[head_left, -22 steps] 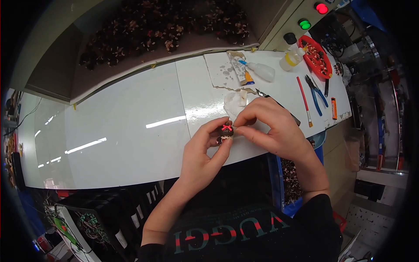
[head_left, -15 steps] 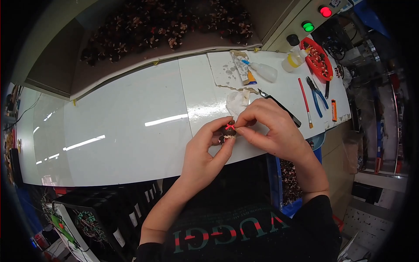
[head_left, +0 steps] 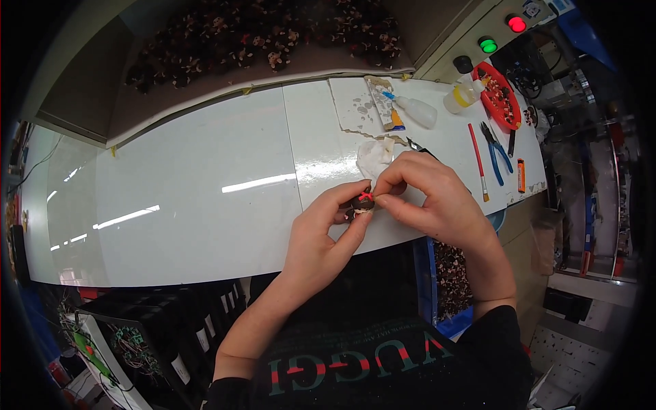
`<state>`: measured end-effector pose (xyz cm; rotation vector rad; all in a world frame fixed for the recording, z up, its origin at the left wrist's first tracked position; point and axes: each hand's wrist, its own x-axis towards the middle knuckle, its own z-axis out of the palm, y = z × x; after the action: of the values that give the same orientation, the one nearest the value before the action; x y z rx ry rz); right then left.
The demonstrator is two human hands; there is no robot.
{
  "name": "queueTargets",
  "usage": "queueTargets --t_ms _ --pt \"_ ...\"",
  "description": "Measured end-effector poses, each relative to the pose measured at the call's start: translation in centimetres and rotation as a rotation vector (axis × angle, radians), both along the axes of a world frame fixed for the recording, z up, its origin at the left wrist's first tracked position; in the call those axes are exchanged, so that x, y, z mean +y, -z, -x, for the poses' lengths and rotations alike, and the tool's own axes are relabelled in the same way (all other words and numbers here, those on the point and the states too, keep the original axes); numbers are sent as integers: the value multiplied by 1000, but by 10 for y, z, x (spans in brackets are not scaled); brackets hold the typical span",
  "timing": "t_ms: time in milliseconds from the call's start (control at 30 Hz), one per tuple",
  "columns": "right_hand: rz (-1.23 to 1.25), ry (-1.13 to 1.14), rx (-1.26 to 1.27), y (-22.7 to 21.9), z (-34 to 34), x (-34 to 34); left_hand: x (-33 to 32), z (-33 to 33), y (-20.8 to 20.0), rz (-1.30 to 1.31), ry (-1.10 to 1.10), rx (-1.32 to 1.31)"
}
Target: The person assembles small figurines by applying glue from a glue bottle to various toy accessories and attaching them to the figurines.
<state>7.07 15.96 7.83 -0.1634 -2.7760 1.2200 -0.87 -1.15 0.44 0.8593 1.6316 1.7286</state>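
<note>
A small dark round part (head_left: 361, 204) with a red bit on top is held over the front edge of the white table (head_left: 198, 191). My left hand (head_left: 321, 236) grips it from below between thumb and fingers. My right hand (head_left: 430, 198) pinches the red bit at its top with thumb and forefinger. A crumpled white tissue (head_left: 374, 156) lies on the table just behind my fingers.
A glue bottle (head_left: 414, 110), a yellowish bottle (head_left: 459, 98), a red tray (head_left: 497, 94) of small parts, blue-handled pliers (head_left: 497, 147), a red-handled brush (head_left: 477, 162) and an orange lighter (head_left: 521, 175) sit at the right. A bin of dark parts (head_left: 260, 37) runs along the back. A blue crate (head_left: 447, 280) stands below the table.
Both hands stay together on the small dark part; my right fingers have shifted slightly on the red bit. Nothing else has moved.
</note>
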Motion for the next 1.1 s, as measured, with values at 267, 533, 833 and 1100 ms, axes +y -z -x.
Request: queueTargets --t_ms 267,533,833,1100 --pt "197 -35 -211 0 1 10 1 -4 -1 -9 -5 29" --pt "217 -60 -258 3 -1 13 -1 -5 -4 7 -3 147" --pt "223 -27 -266 -1 -7 6 -5 -8 -6 -10 -4 154" --pt "274 23 -214 -3 -13 -3 -6 -11 -8 -39 -30 70"
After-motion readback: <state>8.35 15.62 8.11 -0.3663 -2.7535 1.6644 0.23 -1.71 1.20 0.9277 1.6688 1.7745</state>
